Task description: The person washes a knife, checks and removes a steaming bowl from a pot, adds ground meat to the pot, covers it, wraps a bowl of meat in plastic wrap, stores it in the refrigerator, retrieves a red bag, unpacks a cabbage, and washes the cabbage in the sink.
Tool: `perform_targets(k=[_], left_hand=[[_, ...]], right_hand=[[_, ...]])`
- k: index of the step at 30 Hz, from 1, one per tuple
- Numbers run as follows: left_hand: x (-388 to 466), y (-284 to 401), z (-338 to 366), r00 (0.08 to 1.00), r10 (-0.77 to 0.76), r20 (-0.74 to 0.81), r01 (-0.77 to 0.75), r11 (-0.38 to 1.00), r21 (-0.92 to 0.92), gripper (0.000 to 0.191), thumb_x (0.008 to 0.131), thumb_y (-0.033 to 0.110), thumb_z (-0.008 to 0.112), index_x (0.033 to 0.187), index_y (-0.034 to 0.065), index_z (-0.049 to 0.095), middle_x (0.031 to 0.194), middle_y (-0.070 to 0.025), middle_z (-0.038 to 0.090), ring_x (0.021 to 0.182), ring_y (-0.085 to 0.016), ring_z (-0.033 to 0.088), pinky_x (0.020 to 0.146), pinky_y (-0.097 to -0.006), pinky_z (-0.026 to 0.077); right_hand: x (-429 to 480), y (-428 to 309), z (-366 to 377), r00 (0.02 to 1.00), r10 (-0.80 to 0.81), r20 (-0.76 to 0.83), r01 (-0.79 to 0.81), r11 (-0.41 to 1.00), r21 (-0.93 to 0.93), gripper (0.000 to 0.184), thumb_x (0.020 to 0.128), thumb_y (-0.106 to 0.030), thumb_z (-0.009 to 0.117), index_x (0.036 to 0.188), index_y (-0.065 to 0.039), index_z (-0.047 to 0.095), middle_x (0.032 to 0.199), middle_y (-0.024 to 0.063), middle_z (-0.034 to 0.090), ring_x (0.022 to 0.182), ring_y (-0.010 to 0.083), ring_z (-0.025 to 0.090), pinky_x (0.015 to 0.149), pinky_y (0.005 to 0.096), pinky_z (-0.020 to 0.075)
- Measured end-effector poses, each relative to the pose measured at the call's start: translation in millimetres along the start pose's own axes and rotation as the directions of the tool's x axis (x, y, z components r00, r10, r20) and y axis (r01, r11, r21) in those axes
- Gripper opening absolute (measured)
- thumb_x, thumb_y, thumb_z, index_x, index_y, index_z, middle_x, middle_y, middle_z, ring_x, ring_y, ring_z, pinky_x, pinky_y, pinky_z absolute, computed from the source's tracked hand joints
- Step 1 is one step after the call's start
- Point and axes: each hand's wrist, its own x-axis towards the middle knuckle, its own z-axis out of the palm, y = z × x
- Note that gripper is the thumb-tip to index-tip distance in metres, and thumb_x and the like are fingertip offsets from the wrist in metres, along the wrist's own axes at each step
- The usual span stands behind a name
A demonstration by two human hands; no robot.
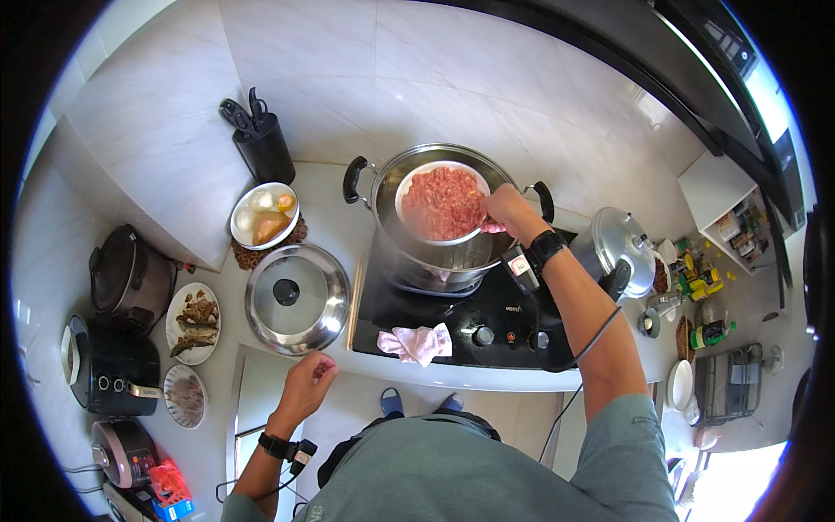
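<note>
A white dish of minced meat [443,201] sits within the mouth of a large steel pot [450,277] on the cooktop. My right hand [512,210] grips the dish's right rim, and something pink shows beneath the fingers. Steam blurs the lower left of the meat. My left hand [308,380] is loosely curled just below the pot lid [329,320], with nothing visible in it. This steel-rimmed glass lid with a black knob lies on the counter left of the cooktop. A folded pink cloth [417,343] rests at the cooktop's front edge.
Chopsticks [357,303] lie along the cooktop's left edge. Behind the lid are a bowl of onions and other food [266,238] and a knife block [264,153]. A plate of fish [194,355] and an air fryer [117,375] stand left. A pressure cooker [610,251] stands right.
</note>
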Motion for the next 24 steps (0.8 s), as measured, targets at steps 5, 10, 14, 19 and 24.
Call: perform_targets(k=[5, 10, 14, 19, 24], left_hand=[[-8, -1, -3, 0.997, -0.067, -0.029, 0.065, 0.996, -0.057, 0.013, 0.098, 0.011, 0.071, 0.105, 0.0005, 0.067, 0.095, -0.0116, 0.072, 0.086, -0.021, 0.072, 0.079, -0.0335, 0.057], [-6, -1, -2, 0.998, -0.042, -0.041, 0.039, 0.996, -0.079, 0.013, 0.098, 0.010, 0.073, 0.105, 0.0015, 0.067, 0.093, -0.0082, 0.073, 0.086, -0.017, 0.071, 0.082, -0.0331, 0.058], [-6, -4, -2, 0.998, -0.054, -0.033, 0.052, 0.997, -0.062, 0.012, 0.098, 0.010, 0.073, 0.104, 0.0013, 0.067, 0.092, -0.0081, 0.072, 0.086, -0.017, 0.071, 0.082, -0.0332, 0.058], [-7, -7, -2, 0.998, -0.050, -0.033, 0.047, 0.996, -0.078, 0.012, 0.097, 0.011, 0.072, 0.104, 0.0011, 0.067, 0.092, -0.0086, 0.073, 0.086, -0.018, 0.072, 0.081, -0.0331, 0.058], [-7, -7, 0, 0.998, -0.046, -0.034, 0.044, 0.997, -0.069, 0.013, 0.097, 0.011, 0.073, 0.104, 0.0014, 0.067, 0.093, -0.0090, 0.074, 0.087, -0.020, 0.073, 0.081, -0.0344, 0.058]], right_hand=[[21, 4, 16, 0.994, 0.108, 0.019, -0.105, 0.987, -0.119, 0.019, 0.098, 0.000, 0.059, 0.111, 0.011, 0.068, 0.105, 0.0217, 0.070, 0.081, 0.0319, 0.072, 0.060, 0.0444, 0.0656], [35, 17, 17, 0.988, 0.151, 0.046, -0.143, 0.979, -0.143, 0.016, 0.097, 0.002, 0.058, 0.108, 0.011, 0.067, 0.101, 0.0229, 0.070, 0.074, 0.0348, 0.071, 0.058, 0.0456, 0.0648], [53, 33, 18, 0.985, 0.155, 0.078, -0.140, 0.976, -0.170, 0.019, 0.096, 0.001, 0.057, 0.110, 0.009, 0.066, 0.099, 0.0233, 0.070, 0.072, 0.0350, 0.072, 0.054, 0.0454, 0.0626], [92, 56, 21, 0.974, 0.215, 0.068, -0.190, 0.944, -0.268, 0.022, 0.094, 0.000, 0.058, 0.110, 0.010, 0.068, 0.092, 0.0225, 0.074, 0.080, 0.0367, 0.077, 0.055, 0.0488, 0.0617], [99, 66, 23, 0.995, 0.073, 0.065, -0.023, 0.819, -0.573, 0.020, 0.091, -0.002, 0.061, 0.101, 0.010, 0.073, 0.092, 0.0269, 0.076, 0.082, 0.0370, 0.079, 0.067, 0.0468, 0.0639]])
